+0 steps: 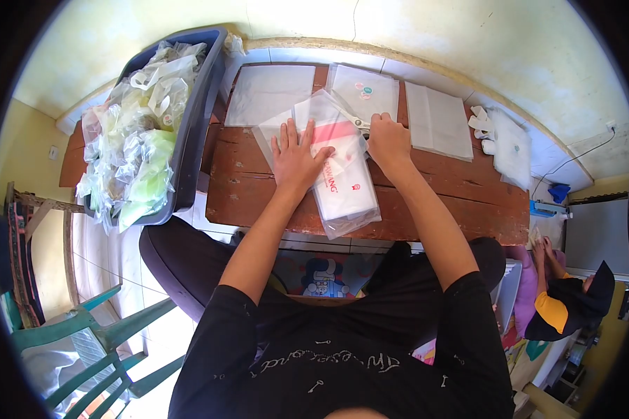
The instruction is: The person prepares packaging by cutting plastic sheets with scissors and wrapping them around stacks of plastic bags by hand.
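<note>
My left hand [297, 157] lies with fingers spread on a printed plastic bag stack [347, 187], which has red lettering and a pink band. A clear plastic sheet [319, 105] lies over the stack's far end, partly under the same hand. My right hand [389, 142] is closed around the handles of a pair of scissors [358, 123]. Their blades point up and left, over the edge of the clear plastic. How far the blades are apart is hard to make out.
On the brown wooden table [244, 185] lie clear bag stacks [272, 94] [437, 119] and a printed bag [374, 87]. A dark tub [201, 133] full of plastic stands left. A green chair [94, 328] is lower left; another person [566, 304] sits right.
</note>
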A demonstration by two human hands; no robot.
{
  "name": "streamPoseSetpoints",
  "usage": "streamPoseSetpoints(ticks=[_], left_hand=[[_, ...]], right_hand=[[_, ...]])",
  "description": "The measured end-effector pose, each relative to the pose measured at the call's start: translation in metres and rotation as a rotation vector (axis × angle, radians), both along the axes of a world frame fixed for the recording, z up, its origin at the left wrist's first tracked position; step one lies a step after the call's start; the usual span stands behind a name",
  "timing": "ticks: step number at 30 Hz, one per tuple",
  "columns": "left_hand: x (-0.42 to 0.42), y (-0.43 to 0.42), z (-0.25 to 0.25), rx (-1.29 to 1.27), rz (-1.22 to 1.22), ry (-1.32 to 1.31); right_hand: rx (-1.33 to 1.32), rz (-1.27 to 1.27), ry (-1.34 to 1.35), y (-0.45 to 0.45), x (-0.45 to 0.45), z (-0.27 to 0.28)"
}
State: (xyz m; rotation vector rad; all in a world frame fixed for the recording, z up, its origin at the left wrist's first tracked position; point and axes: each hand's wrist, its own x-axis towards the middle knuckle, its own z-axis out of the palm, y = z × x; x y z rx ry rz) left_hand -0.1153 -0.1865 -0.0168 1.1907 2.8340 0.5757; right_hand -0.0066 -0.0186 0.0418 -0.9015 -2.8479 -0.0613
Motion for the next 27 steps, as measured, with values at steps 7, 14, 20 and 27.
streamPoseSetpoints(ticks=[7, 14, 20, 27], left_hand=[[0.0, 0.0, -0.002, 0.007, -0.01, 0.009], [0.0, 0.0, -0.001, 0.01, -0.009, 0.013], [0.0, 0.0, -0.002, 0.019, -0.014, 0.015], [0.001, 0.0, 0.001, 0.012, -0.014, 0.003]], right_hand=[[-0.016, -0.001, 0.028, 0.003, 0.004, -0.004], [-0.018, -0.004, 0.034, 0.003, -0.004, -0.002], [0.005, 0.018, -0.035, 0.005, -0.011, 0.005], [-0.002, 0.016, -0.029, 0.01, -0.019, 0.002]])
